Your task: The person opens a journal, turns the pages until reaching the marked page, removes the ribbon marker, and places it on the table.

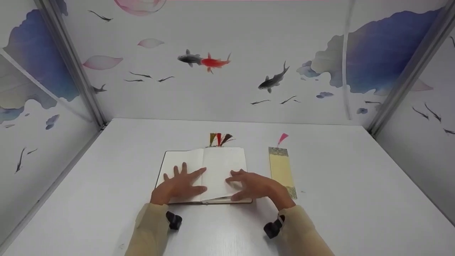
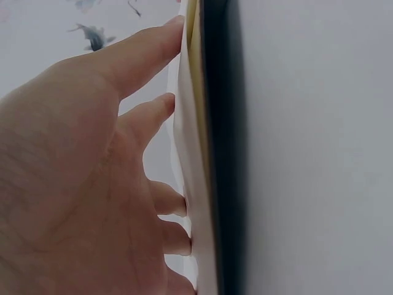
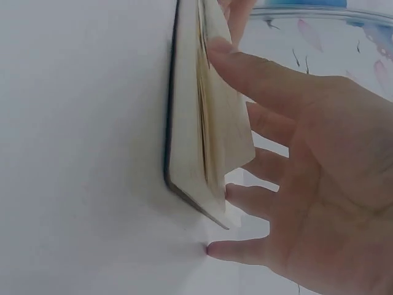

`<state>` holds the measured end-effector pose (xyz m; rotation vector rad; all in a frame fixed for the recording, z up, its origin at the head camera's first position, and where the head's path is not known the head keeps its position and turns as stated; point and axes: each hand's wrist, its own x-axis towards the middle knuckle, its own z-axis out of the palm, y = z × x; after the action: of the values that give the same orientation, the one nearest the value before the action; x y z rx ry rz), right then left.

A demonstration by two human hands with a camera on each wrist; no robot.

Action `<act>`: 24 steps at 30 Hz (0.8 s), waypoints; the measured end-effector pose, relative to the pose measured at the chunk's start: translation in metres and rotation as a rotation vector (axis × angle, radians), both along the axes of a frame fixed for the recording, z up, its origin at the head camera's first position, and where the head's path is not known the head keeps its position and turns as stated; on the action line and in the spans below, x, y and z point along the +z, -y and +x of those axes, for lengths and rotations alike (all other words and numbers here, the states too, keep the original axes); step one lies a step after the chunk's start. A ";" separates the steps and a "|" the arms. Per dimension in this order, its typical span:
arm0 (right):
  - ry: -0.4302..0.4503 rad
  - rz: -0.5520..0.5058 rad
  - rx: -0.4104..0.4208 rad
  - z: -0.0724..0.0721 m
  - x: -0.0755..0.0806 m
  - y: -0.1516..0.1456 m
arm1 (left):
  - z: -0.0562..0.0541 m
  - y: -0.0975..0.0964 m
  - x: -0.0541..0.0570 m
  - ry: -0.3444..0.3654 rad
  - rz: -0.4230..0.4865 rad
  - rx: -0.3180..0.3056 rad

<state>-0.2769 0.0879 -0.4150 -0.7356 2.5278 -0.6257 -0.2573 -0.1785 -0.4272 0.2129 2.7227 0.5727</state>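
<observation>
A notebook point(image 1: 222, 160) lies spread on the white table with blank pages up. My left hand point(image 1: 180, 185) rests on its left page point(image 1: 183, 156), fingers spread and straight. On the right page, my right hand point(image 1: 250, 185) touches the paper with extended fingers; its thumb point(image 3: 230, 55) is at the near page edge, and the little fingertip reaches beyond the notebook's side. A page edge there stands raised, with a gap beneath it in the right wrist view. Green, red and dark brown tassels point(image 1: 219, 138) stick out at the top; whatever they hang from is hidden inside the notebook.
Right of the notebook lies a pale yellow bookmark point(image 1: 280, 170) with patterned ends and a pink tassel point(image 1: 283, 138), partly behind my right wrist. White walls point(image 1: 227, 96) painted with fish and lotus leaves enclose the table's point(image 1: 337, 199) back and sides.
</observation>
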 end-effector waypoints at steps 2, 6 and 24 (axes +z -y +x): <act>0.010 -0.004 -0.007 0.001 -0.001 -0.001 | 0.000 0.000 0.000 -0.001 0.002 0.000; 0.003 -0.038 -0.033 0.002 -0.003 -0.002 | 0.001 0.001 -0.001 -0.010 0.006 -0.004; -0.042 -0.583 -0.426 -0.018 -0.012 -0.009 | 0.002 0.001 -0.001 -0.035 0.055 0.002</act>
<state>-0.2944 0.0966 -0.4270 -0.3771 2.5667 -1.5459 -0.2549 -0.1794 -0.4278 0.2360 2.7436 0.6504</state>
